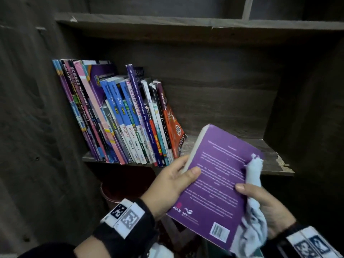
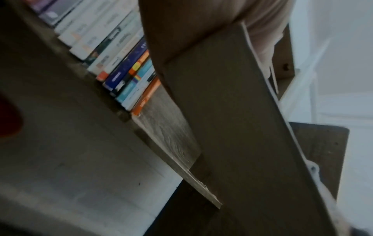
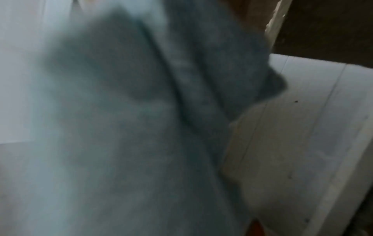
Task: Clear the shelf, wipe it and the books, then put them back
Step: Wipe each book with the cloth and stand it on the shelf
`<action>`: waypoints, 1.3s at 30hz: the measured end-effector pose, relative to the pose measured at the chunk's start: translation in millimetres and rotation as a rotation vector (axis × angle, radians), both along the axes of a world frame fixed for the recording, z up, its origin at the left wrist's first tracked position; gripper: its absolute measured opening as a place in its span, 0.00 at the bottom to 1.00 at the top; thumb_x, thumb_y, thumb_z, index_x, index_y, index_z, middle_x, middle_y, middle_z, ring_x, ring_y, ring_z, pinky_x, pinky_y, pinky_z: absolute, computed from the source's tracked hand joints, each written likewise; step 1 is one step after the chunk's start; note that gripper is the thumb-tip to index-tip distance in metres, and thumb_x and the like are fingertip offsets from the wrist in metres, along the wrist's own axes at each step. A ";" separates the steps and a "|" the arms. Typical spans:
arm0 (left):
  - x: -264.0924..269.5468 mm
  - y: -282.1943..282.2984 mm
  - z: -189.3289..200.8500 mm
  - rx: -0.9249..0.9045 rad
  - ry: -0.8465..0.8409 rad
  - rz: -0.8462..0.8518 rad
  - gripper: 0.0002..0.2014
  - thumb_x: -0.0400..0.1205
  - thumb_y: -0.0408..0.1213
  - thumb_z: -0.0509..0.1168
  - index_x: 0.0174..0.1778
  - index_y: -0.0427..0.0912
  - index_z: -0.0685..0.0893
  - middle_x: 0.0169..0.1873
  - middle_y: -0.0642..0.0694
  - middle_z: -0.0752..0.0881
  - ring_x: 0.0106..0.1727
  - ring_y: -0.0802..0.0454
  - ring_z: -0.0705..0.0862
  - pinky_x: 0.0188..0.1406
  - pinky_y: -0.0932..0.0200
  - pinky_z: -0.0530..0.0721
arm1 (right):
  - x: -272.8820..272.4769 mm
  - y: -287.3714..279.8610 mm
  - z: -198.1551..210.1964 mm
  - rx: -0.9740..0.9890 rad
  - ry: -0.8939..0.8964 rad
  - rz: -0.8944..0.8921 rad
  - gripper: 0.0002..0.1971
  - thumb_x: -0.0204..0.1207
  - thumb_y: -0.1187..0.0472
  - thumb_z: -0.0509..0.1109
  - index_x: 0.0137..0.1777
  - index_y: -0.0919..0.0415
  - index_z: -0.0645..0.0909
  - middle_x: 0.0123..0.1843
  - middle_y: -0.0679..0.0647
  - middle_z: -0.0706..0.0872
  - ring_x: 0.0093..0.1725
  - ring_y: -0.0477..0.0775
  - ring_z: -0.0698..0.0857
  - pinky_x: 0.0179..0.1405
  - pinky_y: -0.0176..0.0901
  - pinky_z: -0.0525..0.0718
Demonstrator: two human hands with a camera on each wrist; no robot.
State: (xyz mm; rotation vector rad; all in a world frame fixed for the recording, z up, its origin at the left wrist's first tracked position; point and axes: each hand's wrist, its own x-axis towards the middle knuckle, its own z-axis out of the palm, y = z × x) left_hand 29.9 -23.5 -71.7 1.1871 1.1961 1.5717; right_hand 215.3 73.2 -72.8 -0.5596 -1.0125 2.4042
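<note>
Lower right of frame: left hand (image 1: 168, 185) grip holds the purple book (image 1: 214, 185); right hand (image 1: 268, 207) grip clutches the pale cloth (image 1: 252, 216) against its cover.

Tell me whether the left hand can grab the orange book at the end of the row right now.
Probably not yet. The left hand already grips the purple book, so its grip is taken. The orange book itself stands exposed at the row's right end, with bare shelf beside it.
</note>
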 end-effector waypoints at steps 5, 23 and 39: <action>-25.2 28.2 21.5 -0.017 0.261 0.219 0.09 0.84 0.39 0.63 0.56 0.40 0.82 0.40 0.50 0.87 0.36 0.62 0.86 0.34 0.70 0.81 | -6.0 14.3 12.9 0.020 -0.001 -0.171 0.37 0.49 0.68 0.81 0.64 0.66 0.81 0.58 0.73 0.86 0.46 0.70 0.90 0.41 0.66 0.87; -95.4 36.5 19.6 -0.115 0.192 0.543 0.08 0.84 0.30 0.63 0.41 0.40 0.85 0.39 0.40 0.89 0.38 0.51 0.86 0.30 0.70 0.79 | -182.8 55.2 2.7 0.856 -0.319 -0.687 0.17 0.64 0.56 0.83 0.48 0.39 0.82 0.40 0.37 0.89 0.40 0.32 0.86 0.37 0.28 0.83; -97.6 32.1 14.1 -0.122 0.255 0.540 0.06 0.81 0.29 0.66 0.43 0.44 0.84 0.42 0.40 0.90 0.48 0.43 0.89 0.49 0.50 0.85 | -203.3 128.8 -28.2 0.626 -0.462 -0.363 0.39 0.65 0.26 0.65 0.68 0.52 0.78 0.60 0.56 0.88 0.58 0.61 0.87 0.65 0.64 0.81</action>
